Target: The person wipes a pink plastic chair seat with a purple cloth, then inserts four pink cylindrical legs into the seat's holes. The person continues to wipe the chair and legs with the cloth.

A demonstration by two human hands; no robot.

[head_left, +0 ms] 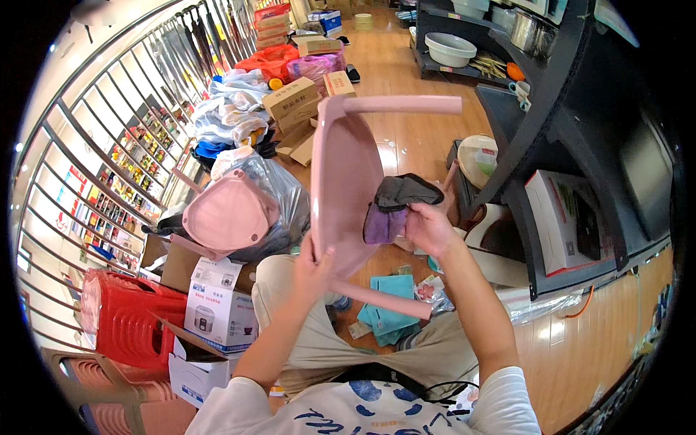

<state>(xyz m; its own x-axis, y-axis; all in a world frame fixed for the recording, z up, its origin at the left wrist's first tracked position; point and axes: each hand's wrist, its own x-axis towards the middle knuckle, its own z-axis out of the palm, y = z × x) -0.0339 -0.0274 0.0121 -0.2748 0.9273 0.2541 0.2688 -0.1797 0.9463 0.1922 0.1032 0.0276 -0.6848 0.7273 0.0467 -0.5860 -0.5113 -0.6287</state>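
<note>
A pink plastic stool (346, 185) is tipped on its side in front of me, its legs pointing to the right. My left hand (313, 270) is closed on the near edge of the seat. Between the fingers and thumb of my right hand (429, 228) is a dark grey and purple cloth (386, 220), held beside the seat's underside; I cannot tell whether it touches the plastic. Left of this stool, another pink stool (226, 212) sits on grey plastic wrapping. Teal packets (386, 301) lie on the floor between my legs.
A metal railing (87, 134) runs along the left. Red stacked stools (130, 319) and a rice cooker box (212, 308) stand at the lower left. Cartons (293, 101) and plastic bags lie ahead. Black shelves (536, 145) with basins and a white box (562, 221) rise on the right.
</note>
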